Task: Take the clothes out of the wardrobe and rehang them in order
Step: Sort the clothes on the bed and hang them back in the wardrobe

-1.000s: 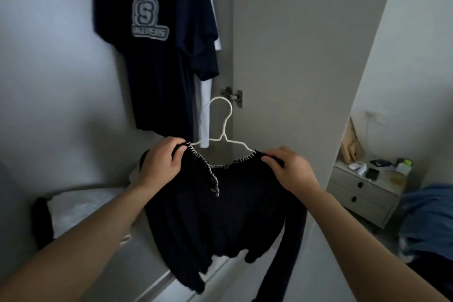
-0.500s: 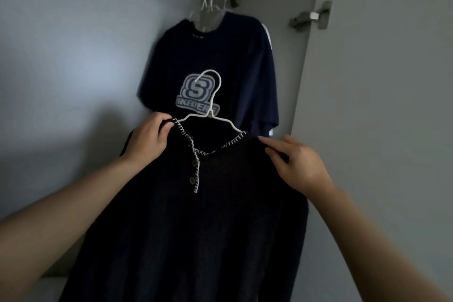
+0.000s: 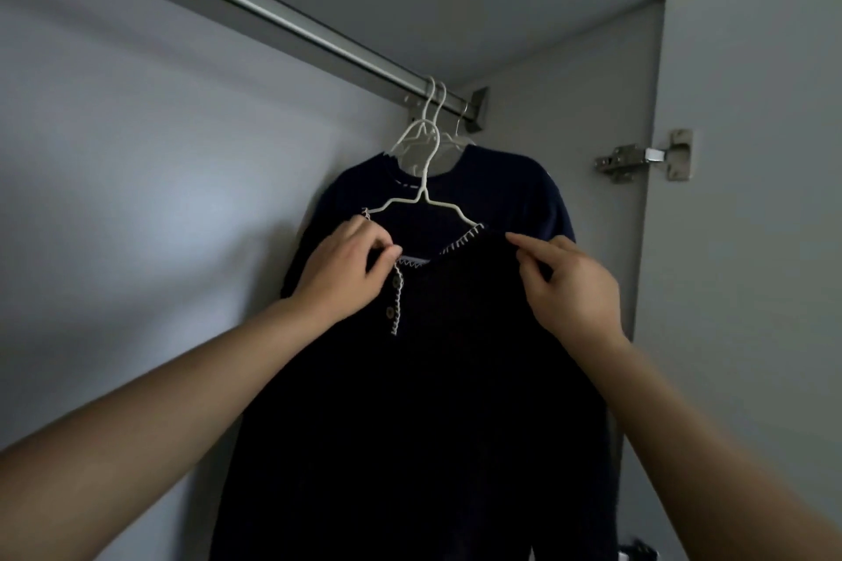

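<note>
A dark buttoned top (image 3: 437,378) with white stitched trim hangs on a white wire hanger (image 3: 426,191) that I hold up in front of me. My left hand (image 3: 346,273) pinches its left shoulder at the neckline. My right hand (image 3: 565,282) grips the right shoulder. The hanger's hook reaches up close to the metal rail (image 3: 255,9) but I cannot tell if it touches. Behind it a navy T-shirt (image 3: 515,196) hangs from white hangers at the rail's right end.
The wardrobe's grey back wall (image 3: 159,196) fills the left. Its open door (image 3: 752,241) with a metal hinge (image 3: 647,157) stands on the right. A long stretch of rail runs bare to the left of the hung clothes.
Both hands have lifted the dark top and its hanger from waist height up toward the rail. My view has tilted upward, and the navy T-shirt's logo is now covered.
</note>
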